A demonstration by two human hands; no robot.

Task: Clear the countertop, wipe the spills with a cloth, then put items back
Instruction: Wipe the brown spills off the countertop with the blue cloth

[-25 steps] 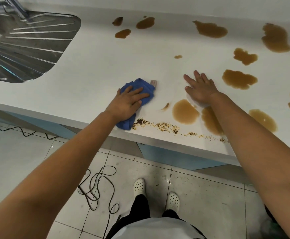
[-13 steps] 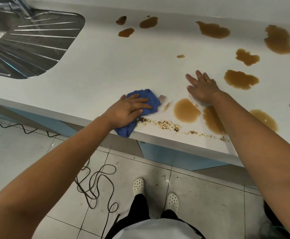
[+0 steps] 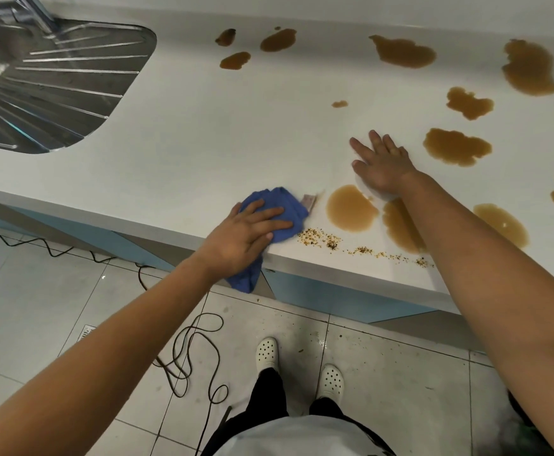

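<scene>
My left hand [image 3: 246, 233] presses a crumpled blue cloth [image 3: 282, 205] flat against the white countertop [image 3: 223, 133] at its front edge, fingers straight; part of the cloth hangs over the edge. Right of the cloth lies a trail of brown-yellow crumbs [image 3: 328, 240]. A tan puddle [image 3: 351, 209] sits just beyond the crumbs. My right hand [image 3: 382, 164] rests flat on the counter, fingers spread, between that puddle and another brown spill [image 3: 456, 147]. Several more brown spills [image 3: 400, 51] dot the back and right of the counter.
A steel sink drainboard [image 3: 55, 80] is set into the counter at far left. On the tiled floor a black cable [image 3: 187, 350] loops near my white shoes [image 3: 267, 352]. Blue and grey cabinet fronts [image 3: 335, 301] run under the counter edge.
My left hand has dragged the blue cloth toward the front edge and a little to the right, up to the crumbs. My right hand has stayed put.
</scene>
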